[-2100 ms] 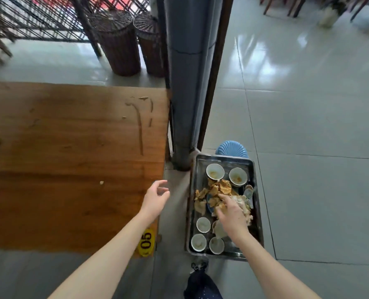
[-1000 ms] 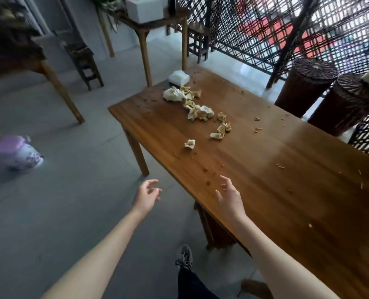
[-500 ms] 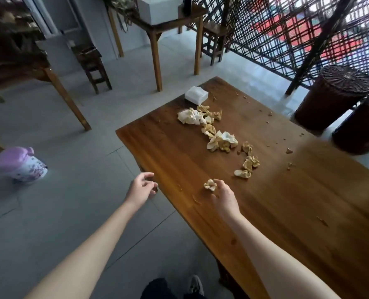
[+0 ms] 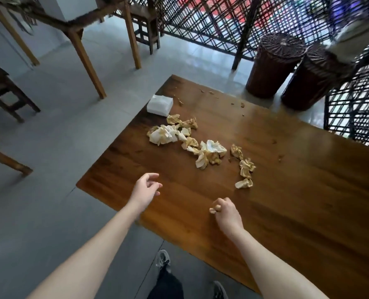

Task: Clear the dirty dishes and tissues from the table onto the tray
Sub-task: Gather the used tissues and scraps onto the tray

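A dark wicker drum (image 4: 274, 67) stands just beside a second wicker drum (image 4: 312, 83) on the pale grey tiled floor (image 4: 50, 130). Both have woven lids on, and whether they touch is hard to tell. Behind them rises a black lattice screen (image 4: 200, 24), with red and white blurred beyond it. Further left stands a light wooden side table (image 4: 86, 61) with a small wooden stool (image 4: 148, 29) behind it, and a darker stool (image 4: 0, 87) sits at the left edge.

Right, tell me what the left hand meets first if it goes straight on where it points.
Likely the trail of soiled tissues: the left hand points across bare table toward its middle, though the hand's height above the wood is unclear.
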Demonstrator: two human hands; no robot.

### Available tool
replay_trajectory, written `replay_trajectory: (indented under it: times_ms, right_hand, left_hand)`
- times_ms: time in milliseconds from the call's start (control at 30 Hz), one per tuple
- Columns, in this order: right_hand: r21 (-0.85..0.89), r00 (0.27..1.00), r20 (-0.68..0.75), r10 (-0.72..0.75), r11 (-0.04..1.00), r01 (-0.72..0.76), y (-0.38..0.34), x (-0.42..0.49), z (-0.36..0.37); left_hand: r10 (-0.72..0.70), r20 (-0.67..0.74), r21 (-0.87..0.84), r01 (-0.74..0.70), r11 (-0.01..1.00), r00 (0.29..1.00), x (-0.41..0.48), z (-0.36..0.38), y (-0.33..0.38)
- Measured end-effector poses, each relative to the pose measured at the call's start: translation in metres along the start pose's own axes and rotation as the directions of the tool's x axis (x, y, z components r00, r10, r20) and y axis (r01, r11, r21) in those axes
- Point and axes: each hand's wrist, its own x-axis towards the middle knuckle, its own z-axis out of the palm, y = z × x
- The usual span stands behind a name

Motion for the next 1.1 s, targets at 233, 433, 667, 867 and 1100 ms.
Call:
replay_trajectory:
  times_ms: [233,433,667,867,1100]
  right_hand:
    - [0.283,0.955,-0.23,0.19,0.952,-0.121,-0.013,0.019,-0.038]
    - [0.364,0.881,-0.33,0.338,0.907,-0.211,0.012,0.032,-0.072]
    - [0.342,0.867,-0.319,0.382,0.9,-0.271,0.034,0.076,-0.075]
    - [0.006,0.974,-0.05,0.222,0.975,-0.222,0.044,0.102,-0.059]
    - [-0.199,0.997,-0.072,-0.028,0.98,0.013,0.067,0.125,-0.055]
  left_hand:
    - [0.036,0.19,0.072,-0.05,0.996,0.981,0.045,0.017,0.031]
    - [0.035,0.34,0.099,-0.073,0.992,0.94,0.057,0.057,0.058]
    - [0.047,0.329,0.051,-0.068,0.996,0.943,0.074,0.075,0.083]
    - [0.011,0.359,0.069,-0.038,0.997,0.933,0.097,0.092,0.11]
    - [-0.034,0.322,0.13,-0.008,0.991,0.946,0.124,0.102,0.111]
